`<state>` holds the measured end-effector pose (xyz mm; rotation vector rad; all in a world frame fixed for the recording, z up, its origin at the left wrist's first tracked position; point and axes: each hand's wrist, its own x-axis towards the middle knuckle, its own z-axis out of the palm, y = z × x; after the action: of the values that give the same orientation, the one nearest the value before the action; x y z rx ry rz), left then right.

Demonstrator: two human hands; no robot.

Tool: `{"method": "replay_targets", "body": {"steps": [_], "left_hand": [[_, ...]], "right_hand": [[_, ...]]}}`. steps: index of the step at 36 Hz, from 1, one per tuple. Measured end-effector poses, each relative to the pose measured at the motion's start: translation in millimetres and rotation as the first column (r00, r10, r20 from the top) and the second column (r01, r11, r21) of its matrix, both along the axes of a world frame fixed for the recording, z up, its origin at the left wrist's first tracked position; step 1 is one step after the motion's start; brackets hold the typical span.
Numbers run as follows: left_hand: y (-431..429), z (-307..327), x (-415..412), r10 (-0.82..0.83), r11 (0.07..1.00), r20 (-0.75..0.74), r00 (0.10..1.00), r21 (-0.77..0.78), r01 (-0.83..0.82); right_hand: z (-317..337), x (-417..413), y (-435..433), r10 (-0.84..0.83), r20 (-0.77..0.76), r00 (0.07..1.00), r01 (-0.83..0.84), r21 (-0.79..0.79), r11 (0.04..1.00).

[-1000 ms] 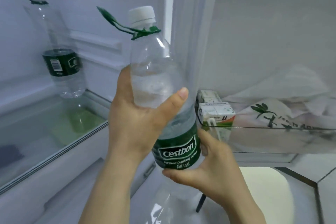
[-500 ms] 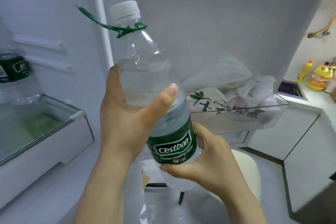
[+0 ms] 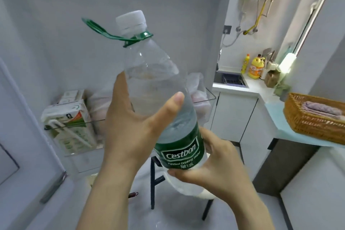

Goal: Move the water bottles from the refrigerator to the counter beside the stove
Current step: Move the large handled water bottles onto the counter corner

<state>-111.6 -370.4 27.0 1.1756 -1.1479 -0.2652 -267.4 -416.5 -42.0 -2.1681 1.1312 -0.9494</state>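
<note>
Head view: I'm holding the bottle [image 3: 155,84] tilted, in the air before the fridge door shelf [image 3: 211,97]. Its green label [image 3: 180,152] is reading "Cestbon, Purified Drinking Water, Net 1.55L". Left hand [image 3: 130,129] is gripping its middle, right hand [image 3: 214,164] gripping the base.

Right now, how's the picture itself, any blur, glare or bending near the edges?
Head view: the water bottle and its label are sharp enough to read, held in the left hand and right hand; the woven basket is smeared by blur; the bright spot beyond the far counter is blown out; the wide lens bows straight edges at the right.
</note>
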Motion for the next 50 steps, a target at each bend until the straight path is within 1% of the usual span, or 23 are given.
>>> {"method": "replay_targets", "body": {"steps": [5, 10, 14, 19, 21, 24, 27, 31, 35, 40, 47, 50], "left_hand": [[-24, -6, -25, -0.109, 0.994, -0.034, 0.993, 0.023, 0.11], [-48, -7, -45, -0.218, 0.975, -0.012, 0.976, 0.042, 0.219], [-69, -5, -58, -0.344, 0.938, 0.025, 0.938, 0.05, 0.343], [-92, -3, -75, -0.468, 0.883, 0.048, 0.883, 0.065, 0.465], [-98, -4, -81, -0.542, 0.839, 0.028, 0.84, 0.063, 0.54], [-103, -8, -92, -0.667, 0.744, -0.012, 0.745, 0.053, 0.666], [-104, -12, -106, -0.74, 0.672, 0.01, 0.673, 0.049, 0.739], [-100, -15, -132, -0.832, 0.553, -0.019, 0.555, 0.054, 0.831], [-92, -17, -162, -0.887, 0.459, -0.02, 0.461, 0.055, 0.886], [-78, -13, -206, -0.934, 0.358, -0.007, 0.358, 0.051, 0.932], [-50, -9, -280, -0.971, 0.24, -0.004, 0.24, 0.027, 0.97], [-35, -7, -314, -0.982, 0.187, -0.012, 0.187, 0.014, 0.982]], "right_hand": [[-1, -30, -1, -0.119, -0.009, 0.993, 0.119, 0.031, 0.992], [-2, -49, -2, -0.258, -0.019, 0.966, 0.258, 0.049, 0.965], [-2, -62, -1, -0.376, -0.014, 0.926, 0.376, 0.063, 0.924], [1, -71, 3, -0.533, 0.019, 0.846, 0.527, 0.114, 0.842], [1, -73, 7, -0.597, 0.017, 0.802, 0.59, 0.133, 0.796], [-3, -77, 17, -0.689, -0.011, 0.724, 0.683, 0.152, 0.715], [-7, -83, 30, -0.761, -0.025, 0.648, 0.753, 0.173, 0.635], [-10, -97, 49, -0.833, -0.041, 0.552, 0.823, 0.187, 0.536], [-13, -115, 69, -0.888, -0.056, 0.457, 0.877, 0.195, 0.439], [-13, -147, 92, -0.931, -0.041, 0.362, 0.92, 0.179, 0.35], [-10, -210, 128, -0.967, -0.038, 0.251, 0.956, 0.17, 0.241], [-8, -239, 143, -0.975, -0.037, 0.22, 0.963, 0.169, 0.211]]}}
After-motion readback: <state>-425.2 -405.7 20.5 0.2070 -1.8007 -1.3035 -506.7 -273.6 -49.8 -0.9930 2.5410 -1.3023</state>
